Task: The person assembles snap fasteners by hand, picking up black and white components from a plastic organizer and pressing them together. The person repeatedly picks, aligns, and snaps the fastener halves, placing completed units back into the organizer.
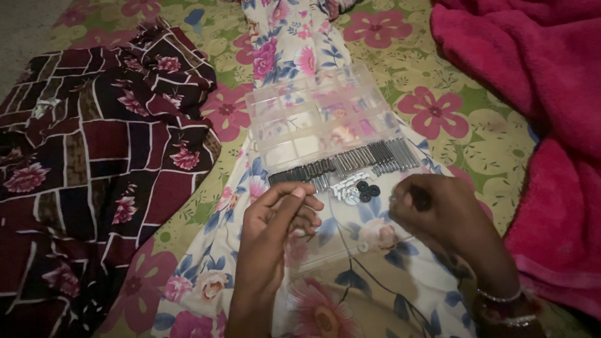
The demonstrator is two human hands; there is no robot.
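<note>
the right hand is curling its fingers closed around a small dark cylindrical piece, only the end of it showing past the fingertips, so what kind of part it is cannot be told. the left hand is sitting half closed, thumb and forefinger nearly meeting, and whether anything is pinched between them is not showing. both hands are hovering just over the near half of the clear plastic compartment box, which is lying opened flat on white floral cloth. along the box's middle a row of thin grey metal pins is lying side by side, graded from short dark ones on the left to longer bright ones on the right, and just below it a few small black round washers are lying beside a little heap of silvery bits. judging from this, the work is going best with the dark piece gripped near its tip, wrists kept low over the tray so a dropped part is landing in plastic rather than in the patterned cloth.

further out, a maroon patchwork-print fabric is spreading at left and a pink fleece blanket at right.
</note>
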